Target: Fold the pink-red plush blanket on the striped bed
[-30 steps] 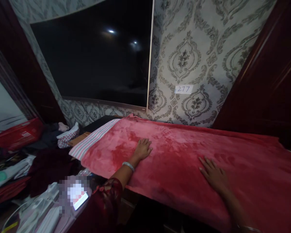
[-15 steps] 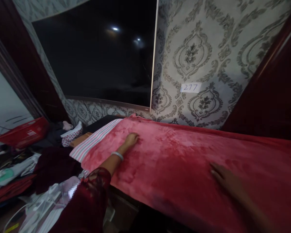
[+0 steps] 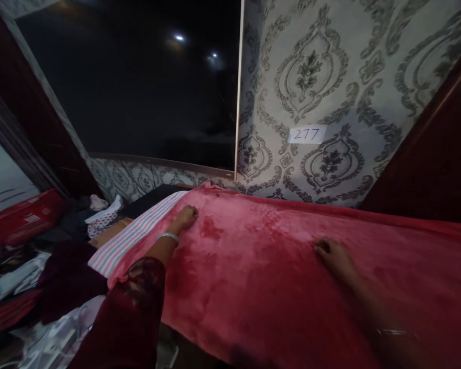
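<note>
Fingers (image 3: 190, 211) curled, touching red blanket (image 3: 276, 266).

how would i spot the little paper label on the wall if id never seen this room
Find the big dark screen on the patterned wallpaper. Just right of its pale edge, above the red blanket that the left hand and right hand rest on, is the paper label. It is the only plain white rectangle among the ornate motifs, with 277 handwritten on it.
</note>
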A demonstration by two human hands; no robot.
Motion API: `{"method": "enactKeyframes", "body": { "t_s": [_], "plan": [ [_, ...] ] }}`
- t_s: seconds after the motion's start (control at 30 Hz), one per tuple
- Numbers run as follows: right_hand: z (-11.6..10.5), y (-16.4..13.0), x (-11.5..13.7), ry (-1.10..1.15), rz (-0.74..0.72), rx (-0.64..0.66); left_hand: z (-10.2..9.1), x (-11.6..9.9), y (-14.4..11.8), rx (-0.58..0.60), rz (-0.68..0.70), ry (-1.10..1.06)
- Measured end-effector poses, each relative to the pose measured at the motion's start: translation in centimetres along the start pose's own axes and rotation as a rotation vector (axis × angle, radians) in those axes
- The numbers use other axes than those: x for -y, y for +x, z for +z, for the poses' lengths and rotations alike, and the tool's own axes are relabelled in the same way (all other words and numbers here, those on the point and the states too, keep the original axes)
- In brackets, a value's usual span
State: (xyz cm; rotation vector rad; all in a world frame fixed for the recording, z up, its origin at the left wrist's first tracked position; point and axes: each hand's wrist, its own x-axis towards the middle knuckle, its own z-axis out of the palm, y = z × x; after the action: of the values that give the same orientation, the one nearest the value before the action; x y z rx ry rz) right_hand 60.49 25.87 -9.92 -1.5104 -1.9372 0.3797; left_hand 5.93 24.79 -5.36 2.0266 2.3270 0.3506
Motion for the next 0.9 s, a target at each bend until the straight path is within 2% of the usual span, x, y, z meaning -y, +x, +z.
{"method": "enactKeyframes", "body": {
  "t_s": [0.1,0.3,0.57,0.9],
  "plan": [
    [0.9,0.6,-0.5,-0.043,-0.020,0.049,0.5,0.4,0.5,0.006,-0.002,-0.003],
    [1.6,0.0,-0.3,-0.147,-0.019,0.040,0.7,0.5,0.5,-0.063,0.023,-0.049],
    [1.5,-0.4,0.1,-0.243,-0.068,-0.148,-0.5,-0.8,-0.8,-0.257,0.044,-0.136],
    [0.5,-0.7,0.8,-0.119,0.056,-0.302,-1.2,-1.8,-1.1,-0.395,0.022,-0.072]
  ]
}}
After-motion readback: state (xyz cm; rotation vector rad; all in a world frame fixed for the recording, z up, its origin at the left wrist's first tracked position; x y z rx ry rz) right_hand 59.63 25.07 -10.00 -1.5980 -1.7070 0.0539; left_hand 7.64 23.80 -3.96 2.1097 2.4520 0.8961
